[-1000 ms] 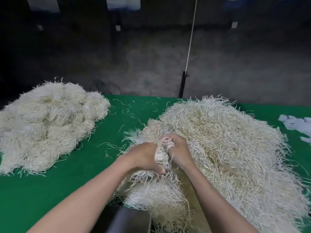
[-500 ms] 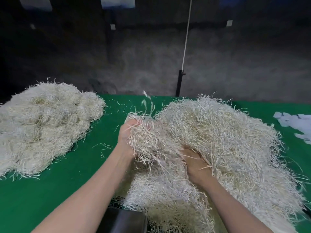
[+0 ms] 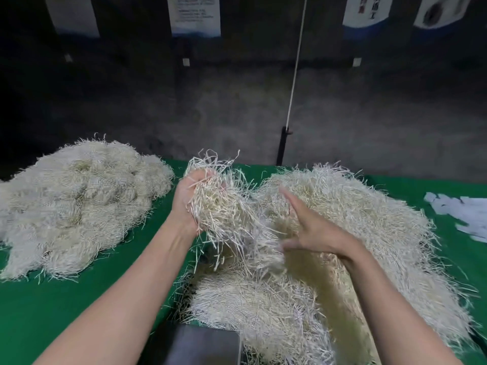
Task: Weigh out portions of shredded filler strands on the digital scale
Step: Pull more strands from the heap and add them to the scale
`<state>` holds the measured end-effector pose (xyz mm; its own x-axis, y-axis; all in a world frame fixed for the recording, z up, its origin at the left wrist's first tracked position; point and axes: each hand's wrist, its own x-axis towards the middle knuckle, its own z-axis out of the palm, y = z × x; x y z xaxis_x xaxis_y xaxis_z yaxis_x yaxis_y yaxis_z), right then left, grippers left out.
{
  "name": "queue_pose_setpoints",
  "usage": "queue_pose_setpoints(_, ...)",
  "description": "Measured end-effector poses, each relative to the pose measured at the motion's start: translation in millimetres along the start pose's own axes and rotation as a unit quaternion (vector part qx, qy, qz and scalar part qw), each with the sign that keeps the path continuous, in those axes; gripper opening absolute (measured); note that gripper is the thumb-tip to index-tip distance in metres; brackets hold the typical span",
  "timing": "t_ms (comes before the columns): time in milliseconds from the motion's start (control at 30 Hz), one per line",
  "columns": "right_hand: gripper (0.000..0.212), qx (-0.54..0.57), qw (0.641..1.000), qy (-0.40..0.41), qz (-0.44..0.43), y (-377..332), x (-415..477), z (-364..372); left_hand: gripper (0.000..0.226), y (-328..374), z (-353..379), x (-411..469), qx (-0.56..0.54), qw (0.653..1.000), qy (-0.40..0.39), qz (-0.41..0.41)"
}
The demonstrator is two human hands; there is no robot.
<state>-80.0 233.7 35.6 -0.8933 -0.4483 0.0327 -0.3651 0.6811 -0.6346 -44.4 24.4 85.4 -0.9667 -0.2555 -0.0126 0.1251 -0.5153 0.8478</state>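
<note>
My left hand (image 3: pixel 187 204) holds up a handful of cream shredded filler strands (image 3: pixel 224 206) above the table's middle; loose strands trail down from it. Just to its right, my right hand (image 3: pixel 313 230) hovers with fingers spread and nothing in it, over the big heap of strands (image 3: pixel 369 233). A smaller mound of strands (image 3: pixel 253 304) lies under my hands at the near edge. A dark grey flat surface, probably the scale (image 3: pixel 203 346), shows at the bottom edge, mostly hidden; no display is visible.
A second large pile of strands (image 3: pixel 76 206) covers the left of the green table (image 3: pixel 79 306). White paper pieces (image 3: pixel 463 217) lie at the far right. A black post with a white cord (image 3: pixel 283 146) stands behind the table against a dark wall.
My left hand has lifted its handful higher and clear of the heap. My right hand has come out of the strands and spread its fingers. The camera has tilted up a little.
</note>
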Motion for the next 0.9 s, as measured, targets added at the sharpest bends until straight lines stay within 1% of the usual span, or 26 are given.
queue_pose_setpoints(33,0.131,0.039,0.999,0.021,-0.030,-18,1,1,0.026,1,2,-6,0.007,1.000,-0.008,0.001)
queue_pose_setpoints(67,0.133,0.085,0.995,0.030,-0.048,-32,2,7,0.032,0,5,-9,0.002,1.000,-0.026,-0.005)
queue_pose_setpoints(100,0.129,0.115,0.992,0.033,-0.045,-39,6,18,0.039,0,7,-10,-0.020,0.998,-0.060,-0.020)
queue_pose_setpoints(133,0.114,0.128,0.991,0.028,-0.024,-43,8,35,0.039,1,9,-11,-0.049,0.993,-0.096,-0.041)
queue_pose_setpoints(167,0.088,0.124,0.992,0.025,0.004,-43,11,52,0.034,3,8,-12,-0.062,0.989,-0.126,-0.048)
queue_pose_setpoints(200,0.060,0.118,0.992,0.036,0.026,-40,12,67,0.031,4,3,-9,-0.033,0.989,-0.141,-0.036)
queue_pose_setpoints(233,0.039,0.098,0.993,0.058,0.034,-32,15,81,0.028,1,-5,-2,0.041,0.986,-0.161,-0.009)
queue_pose_setpoints(267,0.029,0.076,0.994,0.079,0.025,-24,17,91,0.022,-3,-13,3,0.185,0.964,-0.186,0.039)
queue_pose_setpoints(300,0.024,0.056,0.995,0.087,0.016,-18,19,96,0.012,-9,-21,6,0.362,0.902,-0.214,0.098)
queue_pose_setpoints(333,0.022,0.043,0.995,0.086,0.011,-15,21,97,0.009,-18,-28,9,0.519,0.805,-0.257,0.127)
queue_pose_setpoints(367,0.018,0.024,0.997,0.080,0.002,-13,23,96,0.030,-31,-36,13,0.656,0.686,-0.287,0.129)
queue_pose_setpoints(400,0.022,0.002,0.997,0.071,-0.011,-13,25,95,0.055,-46,-44,16,0.758,0.571,-0.293,0.112)
queue_pose_setpoints(433,0.030,-0.020,0.998,0.061,-0.024,-13,27,94,0.070,-60,-46,18,0.814,0.497,-0.282,0.107)
queue_pose_setpoints(467,0.033,-0.033,0.997,0.056,-0.031,-14,29,94,0.066,-72,-46,20,0.836,0.469,-0.256,0.121)
queue_pose_setpoints(500,0.031,-0.030,0.998,0.055,-0.032,-10,30,95,0.047,-79,-45,22,0.837,0.475,-0.233,0.140)
queue_pose_setpoints(533,0.027,-0.004,0.998,0.058,-0.027,-5,30,94,0.027,-81,-43,24,0.824,0.508,-0.217,0.126)
queue_pose_setpoints(567,0.025,0.033,0.997,0.064,-0.019,1,29,92,0.016,-82,-44,29,0.791,0.570,-0.201,0.099)
queue_pose_setpoints(600,0.028,0.073,0.995,0.062,-0.013,6,27,90,0.011,-82,-45,34,0.731,0.653,-0.191,0.049)
queue_pose_setpoints(633,0.031,0.110,0.993,0.050,-0.006,13,25,89,0.018,-81,-46,40,0.632,0.753,-0.183,-0.022)
queue_pose_setpoints(667,0.034,0.128,0.991,0.040,0.001,20,22,88,0.034,-77,-47,43,0.515,0.834,-0.181,-0.081)
queue_pose_setpoints(700,0.037,0.111,0.993,0.040,0.007,25,21,90,0.043,-73,-46,45,0.405,0.889,-0.185,-0.105)
queue_pose_setpoints(733,0.038,0.075,0.996,0.053,0.011,30,21,95,0.040,-72,-43,44,0.309,0.923,-0.194,-0.121)
queue_pose_setpoints(767,0.035,0.040,0.997,0.069,0.015,36,21,101,0.030,-71,-37,41,0.220,0.946,-0.200,-0.127)
queue_pose_setpoints(833,0.026,-0.039,0.994,0.100,0.005,49,23,113,0.008,-73,-25,37,0.139,0.970,-0.165,-0.110)
queue_pose_setpoints(867,0.028,-0.078,0.991,0.108,-0.004,55,25,119,0.015,-74,-21,35,0.119,0.978,-0.144,-0.098)
queue_pose_setpoints(900,0.029,-0.104,0.988,0.114,0.001,65,24,121,0.017,-76,-18,34,0.105,0.983,-0.117,-0.095)
